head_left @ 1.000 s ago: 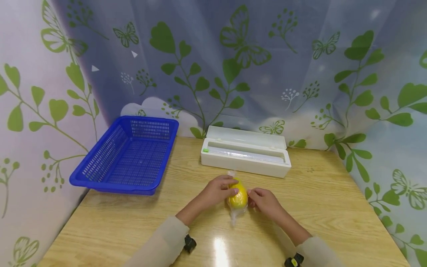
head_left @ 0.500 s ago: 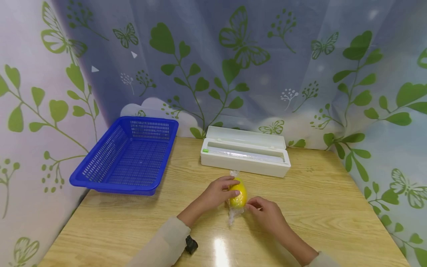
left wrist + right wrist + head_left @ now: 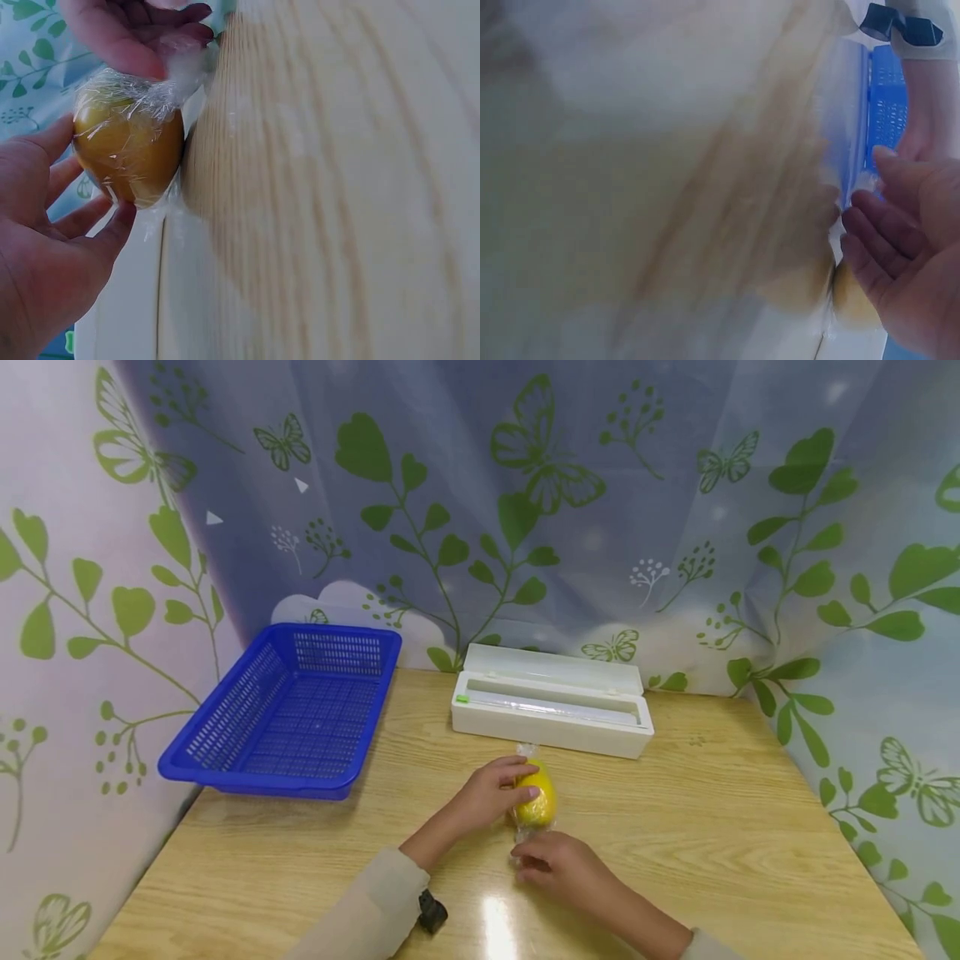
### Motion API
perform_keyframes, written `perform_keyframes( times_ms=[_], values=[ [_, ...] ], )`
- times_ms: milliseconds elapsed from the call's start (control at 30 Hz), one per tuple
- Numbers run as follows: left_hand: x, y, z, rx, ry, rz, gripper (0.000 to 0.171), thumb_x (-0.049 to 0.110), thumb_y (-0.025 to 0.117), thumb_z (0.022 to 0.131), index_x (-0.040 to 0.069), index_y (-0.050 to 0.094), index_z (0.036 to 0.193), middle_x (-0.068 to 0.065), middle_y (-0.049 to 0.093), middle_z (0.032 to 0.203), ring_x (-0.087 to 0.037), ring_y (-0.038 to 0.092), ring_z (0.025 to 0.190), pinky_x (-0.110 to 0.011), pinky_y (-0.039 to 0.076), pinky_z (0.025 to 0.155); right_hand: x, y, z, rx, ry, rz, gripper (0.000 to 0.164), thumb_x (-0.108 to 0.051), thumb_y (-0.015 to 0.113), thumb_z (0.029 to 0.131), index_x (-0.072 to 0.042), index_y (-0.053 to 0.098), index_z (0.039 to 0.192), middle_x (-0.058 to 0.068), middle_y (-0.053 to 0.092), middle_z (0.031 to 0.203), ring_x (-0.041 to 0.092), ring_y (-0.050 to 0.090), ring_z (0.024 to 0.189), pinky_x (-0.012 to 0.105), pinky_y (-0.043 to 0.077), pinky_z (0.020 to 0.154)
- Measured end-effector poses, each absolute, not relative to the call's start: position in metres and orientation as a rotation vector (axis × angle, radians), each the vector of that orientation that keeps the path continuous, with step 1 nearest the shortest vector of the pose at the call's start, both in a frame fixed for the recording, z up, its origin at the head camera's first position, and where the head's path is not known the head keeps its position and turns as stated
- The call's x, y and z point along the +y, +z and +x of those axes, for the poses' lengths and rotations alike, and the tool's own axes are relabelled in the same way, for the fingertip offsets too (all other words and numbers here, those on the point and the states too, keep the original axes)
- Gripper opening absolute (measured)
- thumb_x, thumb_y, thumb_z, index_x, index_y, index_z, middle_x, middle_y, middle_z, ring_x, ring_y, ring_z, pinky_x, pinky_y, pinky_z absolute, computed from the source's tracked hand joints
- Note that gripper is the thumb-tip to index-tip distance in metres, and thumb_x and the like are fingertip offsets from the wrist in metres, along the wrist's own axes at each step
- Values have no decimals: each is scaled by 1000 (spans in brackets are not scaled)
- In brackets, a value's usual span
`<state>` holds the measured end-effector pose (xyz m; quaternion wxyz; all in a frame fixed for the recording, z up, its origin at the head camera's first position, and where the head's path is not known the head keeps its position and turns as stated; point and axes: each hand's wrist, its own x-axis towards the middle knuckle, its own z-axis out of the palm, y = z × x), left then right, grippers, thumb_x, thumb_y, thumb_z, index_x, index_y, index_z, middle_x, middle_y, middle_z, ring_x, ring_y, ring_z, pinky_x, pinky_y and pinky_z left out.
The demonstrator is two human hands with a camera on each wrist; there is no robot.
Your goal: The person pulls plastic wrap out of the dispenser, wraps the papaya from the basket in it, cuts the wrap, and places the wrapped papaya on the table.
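Note:
A yellow, egg-shaped fruit [image 3: 542, 797] wrapped in clear cling film lies on the wooden table. My left hand [image 3: 489, 792] holds it from the left, thumb and fingers spread around its side. In the left wrist view the film is wrinkled over the fruit, with a bunched tail [image 3: 184, 73] at its near end. My right hand [image 3: 562, 867] is at that tail, its fingers loosely bent; in the right wrist view the thumb stands apart from the fingers, with film near the gap. Another twisted film end [image 3: 527, 749] sticks out at the far side.
An open white cling-film box [image 3: 551, 739] with a roll inside and a green slider stands behind the fruit. To the left sits a blue plastic basket [image 3: 352, 752]. A patterned curtain [image 3: 450, 485] hangs behind the wooden table [image 3: 712, 827].
My right hand has moved from the fruit's right side towards me and left, to the near film tail. The left hand keeps holding the fruit in about the same place.

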<state>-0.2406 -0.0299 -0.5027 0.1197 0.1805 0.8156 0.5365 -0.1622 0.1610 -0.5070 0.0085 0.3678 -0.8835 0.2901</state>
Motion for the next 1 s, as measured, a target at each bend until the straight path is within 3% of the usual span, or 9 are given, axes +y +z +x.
perform_keyframes(
  times_ms=[200,367,467,767,1000],
  values=[
    [-30,-504,-240,2398,1570,529,45,43,66,97,24,63,138,-3,43,157,-28,36,148,-46,40,116,155,-509,-162,-2835,773,1079,11,-12,78,88,-10,77,99,-2,72,96,7,65,87,21,56,76],
    [-30,-504,-240,2369,1599,522,44,41,66,98,24,63,138,-4,42,158,-30,46,141,-43,47,109,154,-508,-159,-2773,706,1074,3,-10,78,87,-13,76,88,-7,71,86,2,61,79,18,55,72],
    [-30,-503,-240,2352,1609,517,43,40,66,98,24,62,138,-6,41,159,-31,52,136,-40,52,104,154,-506,-155,-2712,698,1096,6,-11,79,86,-14,74,86,-9,68,83,1,58,76,18,53,69],
    [-30,-500,-241,2361,1601,529,44,39,66,98,22,62,139,-7,41,158,-32,53,135,-39,52,104,155,-492,-142,-2510,588,1098,19,-4,81,79,-16,68,86,-11,65,83,4,57,76,14,51,65],
    [-29,-501,-241,2338,1615,519,44,36,66,98,19,62,139,-7,40,159,-35,53,134,-35,56,98,158,-473,-150,-2521,615,1019,19,-6,78,83,-16,63,90,-12,62,84,1,53,74,14,49,62]
  ],
)
